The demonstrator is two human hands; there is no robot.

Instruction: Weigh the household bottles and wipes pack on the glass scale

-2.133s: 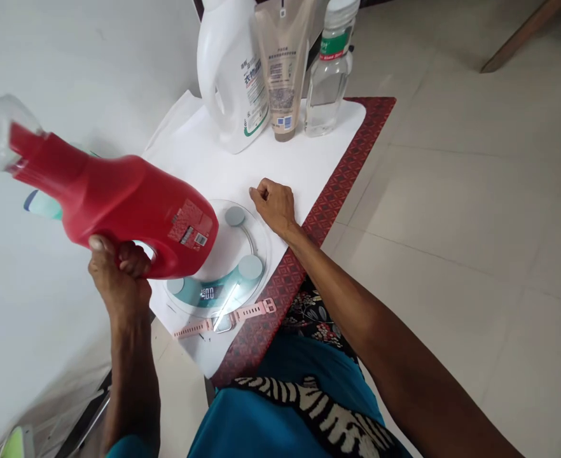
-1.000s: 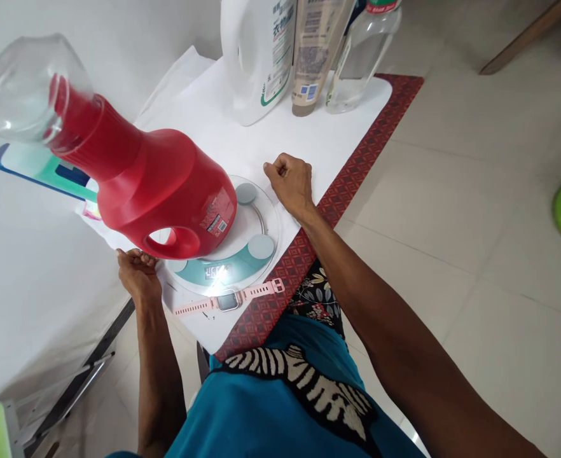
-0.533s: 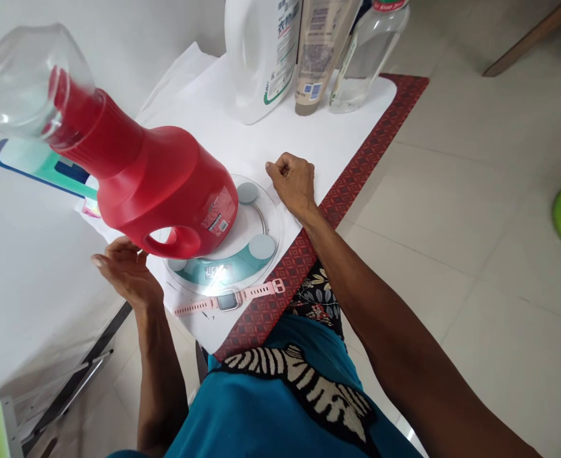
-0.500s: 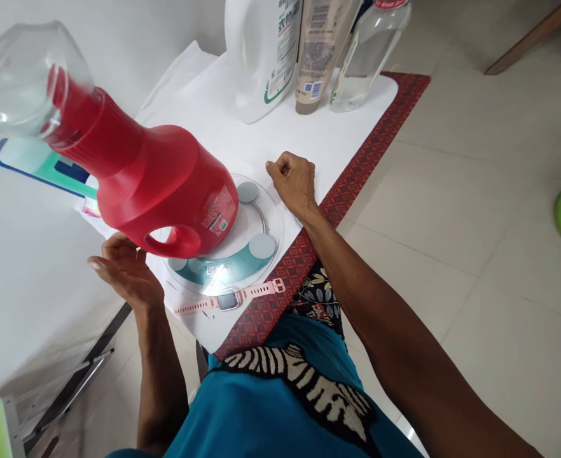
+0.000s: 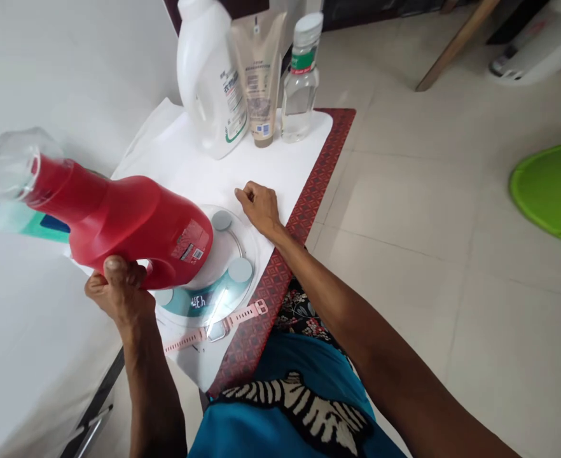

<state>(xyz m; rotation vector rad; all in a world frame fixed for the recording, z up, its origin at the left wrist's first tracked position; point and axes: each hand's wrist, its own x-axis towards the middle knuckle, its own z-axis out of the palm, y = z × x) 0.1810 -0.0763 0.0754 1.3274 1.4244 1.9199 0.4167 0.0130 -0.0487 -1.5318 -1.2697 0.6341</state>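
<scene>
A red detergent bottle [image 5: 140, 222] with a clear plastic cap [image 5: 11, 165] is over the round glass scale [image 5: 208, 312]. I cannot tell whether its base fully rests on the glass. My left hand [image 5: 121, 289] is closed around the bottle's handle. On the scale, the lit display [image 5: 201, 299] appears to read about 4.3. My right hand [image 5: 260, 207] lies in a loose fist on the white sheet [image 5: 185, 168], just beyond the scale, with nothing visible in it. A pink-strapped smartwatch [image 5: 216, 330] lies along the scale's near edge.
At the table's far end stand a white detergent jug [image 5: 211, 83], a beige tube [image 5: 260, 83] and a clear bottle [image 5: 299, 83] with liquid. A green and white pack [image 5: 27, 221] is behind the red bottle. A patterned red border [image 5: 309, 191] edges the table; a green stool [image 5: 552, 187] stands right.
My left hand, open beside the bottle half a second ago, has now closed around its handle. The view has shifted, showing more of the table's far end. My right fist stays on the sheet.
</scene>
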